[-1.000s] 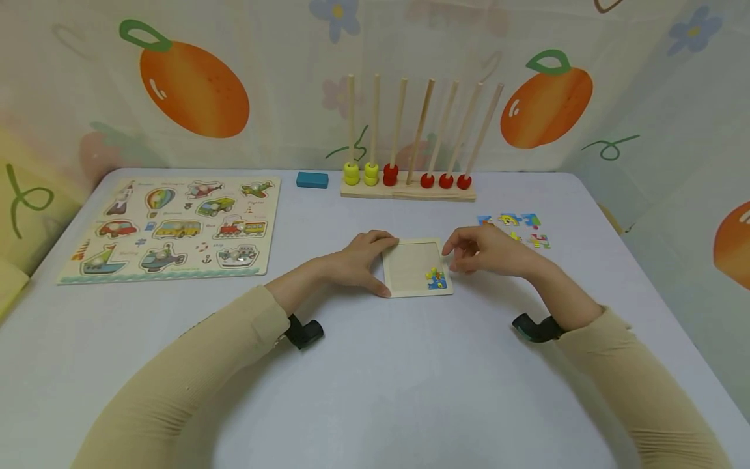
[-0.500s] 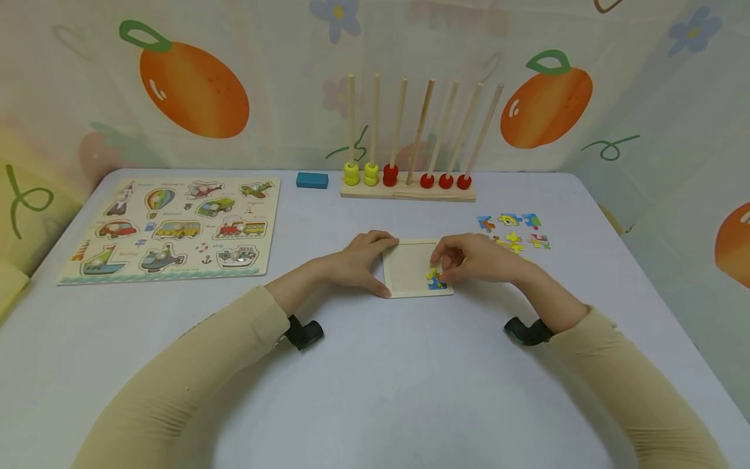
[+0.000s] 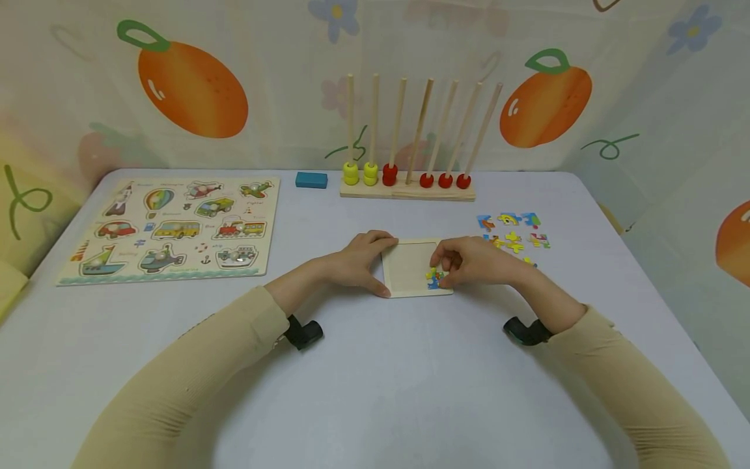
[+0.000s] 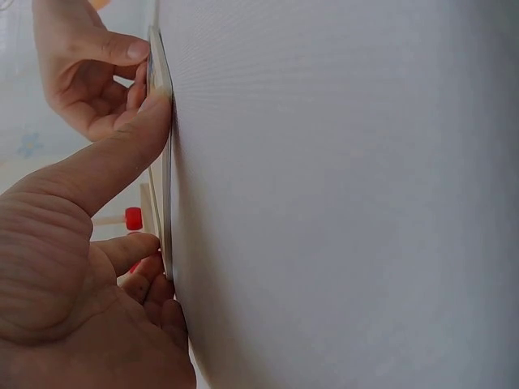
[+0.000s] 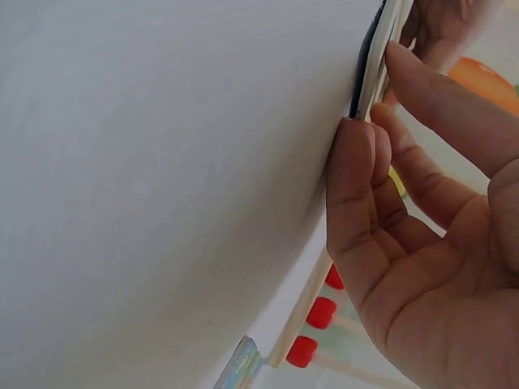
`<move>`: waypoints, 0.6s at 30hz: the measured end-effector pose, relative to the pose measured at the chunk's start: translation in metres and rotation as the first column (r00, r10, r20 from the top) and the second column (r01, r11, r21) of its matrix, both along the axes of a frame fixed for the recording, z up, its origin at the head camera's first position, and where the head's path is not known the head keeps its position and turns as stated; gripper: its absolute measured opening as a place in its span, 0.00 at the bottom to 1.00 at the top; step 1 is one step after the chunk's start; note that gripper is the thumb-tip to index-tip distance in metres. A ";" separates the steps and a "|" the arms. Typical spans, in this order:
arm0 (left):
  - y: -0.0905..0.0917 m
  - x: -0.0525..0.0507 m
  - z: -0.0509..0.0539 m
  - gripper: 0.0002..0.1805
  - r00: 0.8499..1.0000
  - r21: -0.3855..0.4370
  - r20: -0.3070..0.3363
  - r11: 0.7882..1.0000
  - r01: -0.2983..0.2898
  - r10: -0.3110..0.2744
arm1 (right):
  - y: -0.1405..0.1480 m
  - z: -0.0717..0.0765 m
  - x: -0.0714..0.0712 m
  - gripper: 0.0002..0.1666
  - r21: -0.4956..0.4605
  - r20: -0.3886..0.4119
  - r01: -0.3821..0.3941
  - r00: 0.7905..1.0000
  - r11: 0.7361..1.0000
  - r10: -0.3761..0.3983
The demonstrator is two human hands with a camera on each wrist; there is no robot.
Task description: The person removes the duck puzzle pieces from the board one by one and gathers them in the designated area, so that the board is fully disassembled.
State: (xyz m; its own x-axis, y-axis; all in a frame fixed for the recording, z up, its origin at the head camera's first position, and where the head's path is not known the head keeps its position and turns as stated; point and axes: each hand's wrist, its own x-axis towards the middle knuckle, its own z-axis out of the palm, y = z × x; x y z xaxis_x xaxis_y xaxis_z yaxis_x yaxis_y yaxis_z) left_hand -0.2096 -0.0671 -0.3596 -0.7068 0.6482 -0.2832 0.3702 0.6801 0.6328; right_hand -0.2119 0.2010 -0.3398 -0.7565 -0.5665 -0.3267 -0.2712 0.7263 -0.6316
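Note:
A shallow square wooden puzzle tray (image 3: pixel 405 268) lies flat on the table. My left hand (image 3: pixel 359 262) holds its left side, thumb at the near corner and fingers at the far one. Small jigsaw pieces (image 3: pixel 433 281), blue and yellow, sit together in the tray's near right corner. My right hand (image 3: pixel 476 262) is over them, thumb and index finger bent onto a piece there and partly covering it. In the right wrist view, other fingers (image 5: pixel 350 162) rest against the tray's edge (image 5: pixel 375 69); the piece itself is hidden.
Several loose jigsaw pieces (image 3: pixel 513 242) lie right of the tray. Behind stands a wooden peg rack (image 3: pixel 408 193) with yellow and red beads. A blue block (image 3: pixel 311 180) lies left of it. A vehicle peg puzzle board (image 3: pixel 170 231) lies at the left.
My right hand has moved left from beside the tray onto the pieces in its near right corner, then shifted slightly there. My left hand has stayed on the tray.

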 end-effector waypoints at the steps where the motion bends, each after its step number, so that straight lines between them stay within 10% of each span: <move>1: 0.000 0.000 0.000 0.55 1.000 0.001 0.001 1.000 0.000 0.000 | 0.000 0.000 0.000 0.18 0.005 -0.005 0.001 1.000 1.000 -0.001; 18: -0.001 0.000 0.000 0.54 1.000 0.013 0.007 1.000 0.003 -0.003 | -0.003 0.000 0.000 0.18 0.029 -0.046 0.000 0.999 1.000 0.001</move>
